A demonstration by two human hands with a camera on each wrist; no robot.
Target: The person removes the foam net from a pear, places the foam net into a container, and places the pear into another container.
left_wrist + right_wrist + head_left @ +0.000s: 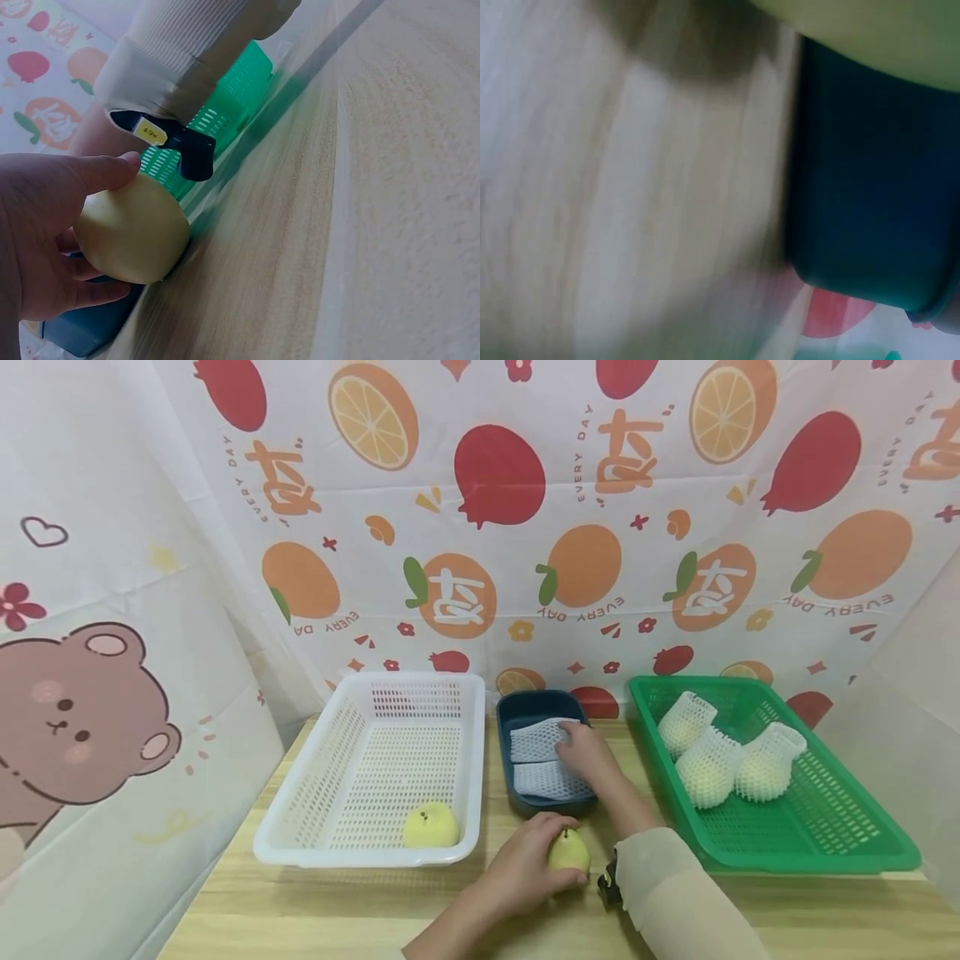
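Note:
My left hand [528, 864] grips a yellow pear [567, 852] just in front of a dark blue container [517, 702]. In the left wrist view the thumb lies over the pear [135, 229] and the fingers curl beneath it. Reaching into the container, my right hand [592, 760] has its fingertips at the right end of the upper white foam net [536, 739]; I cannot tell whether they pinch it. A second foam net [547, 781] lies below that one. The right wrist view shows the container's side [877, 172] and part of the pear, without the hand.
On the left stands a white basket [300, 793] with one yellow pear [431, 827] in its near right corner. A green basket [817, 860] on the right holds several pears in foam nets [708, 768]. Behind the wooden table [337, 910] hangs a fruit-print cloth [510, 568].

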